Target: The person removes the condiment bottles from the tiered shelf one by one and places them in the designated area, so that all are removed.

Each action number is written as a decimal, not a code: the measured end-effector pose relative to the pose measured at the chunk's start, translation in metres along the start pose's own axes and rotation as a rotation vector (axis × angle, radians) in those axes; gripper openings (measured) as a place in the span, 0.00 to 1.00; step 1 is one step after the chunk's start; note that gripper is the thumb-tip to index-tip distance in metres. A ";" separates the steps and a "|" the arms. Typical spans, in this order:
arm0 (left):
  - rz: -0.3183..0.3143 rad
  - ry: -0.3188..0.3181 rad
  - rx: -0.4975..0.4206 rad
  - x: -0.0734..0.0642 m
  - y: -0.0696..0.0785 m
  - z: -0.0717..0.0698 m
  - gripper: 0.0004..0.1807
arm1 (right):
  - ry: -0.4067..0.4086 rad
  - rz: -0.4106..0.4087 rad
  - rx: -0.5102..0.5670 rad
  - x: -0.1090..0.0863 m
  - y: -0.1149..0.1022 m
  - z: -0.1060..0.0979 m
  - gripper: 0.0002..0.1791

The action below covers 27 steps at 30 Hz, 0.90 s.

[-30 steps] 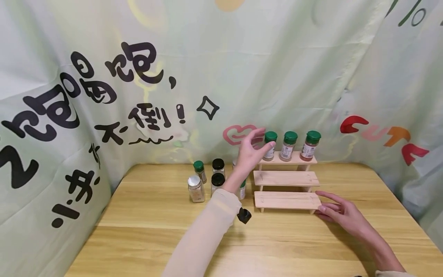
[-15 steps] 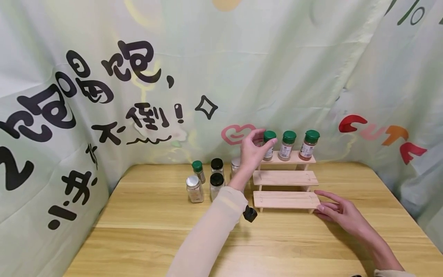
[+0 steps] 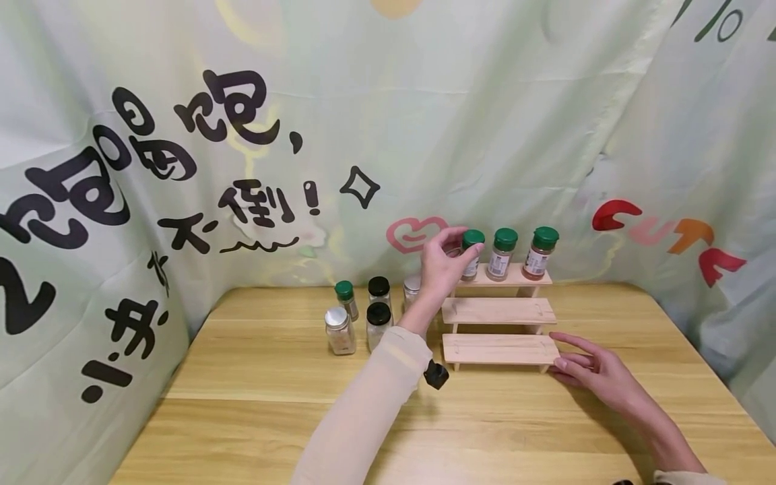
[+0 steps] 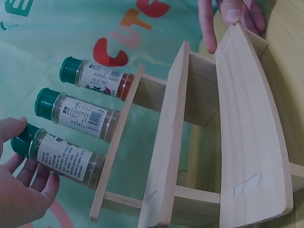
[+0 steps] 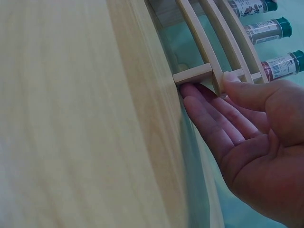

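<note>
Jar (image 4: 64, 156) stands gripped by left hand (image 3: 445, 266), well apart from right hand (image 3: 600, 378).

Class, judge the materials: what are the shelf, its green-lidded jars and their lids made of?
Shelf: matte, pale wood; grain shows. Lids: probably plastic, evenly green with a soft sheen. Jars: clear glass or plastic, glossy and see-through; looks can't settle which.

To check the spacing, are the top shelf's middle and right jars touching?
Apart: the head view shows a clear gap between the middle jar and right jar.
</note>
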<state>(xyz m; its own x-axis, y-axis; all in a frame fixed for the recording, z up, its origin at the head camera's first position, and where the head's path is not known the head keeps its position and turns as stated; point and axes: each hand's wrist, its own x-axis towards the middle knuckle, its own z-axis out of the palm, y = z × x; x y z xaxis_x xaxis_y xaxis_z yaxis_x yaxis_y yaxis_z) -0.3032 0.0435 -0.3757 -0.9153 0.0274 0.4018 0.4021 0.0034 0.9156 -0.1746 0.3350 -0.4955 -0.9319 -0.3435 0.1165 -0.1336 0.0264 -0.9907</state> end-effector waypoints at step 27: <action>0.006 -0.134 -0.095 -0.025 0.012 -0.019 0.18 | 0.019 0.021 -0.020 -0.001 -0.004 0.002 0.26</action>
<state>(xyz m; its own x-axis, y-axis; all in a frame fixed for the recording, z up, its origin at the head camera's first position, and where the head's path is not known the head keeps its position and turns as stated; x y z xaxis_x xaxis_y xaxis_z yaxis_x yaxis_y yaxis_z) -0.2762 0.0234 -0.3740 -0.8992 0.1600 0.4073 0.3974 -0.0912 0.9131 -0.1725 0.3330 -0.4923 -0.9407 -0.3250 0.0975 -0.1208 0.0522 -0.9913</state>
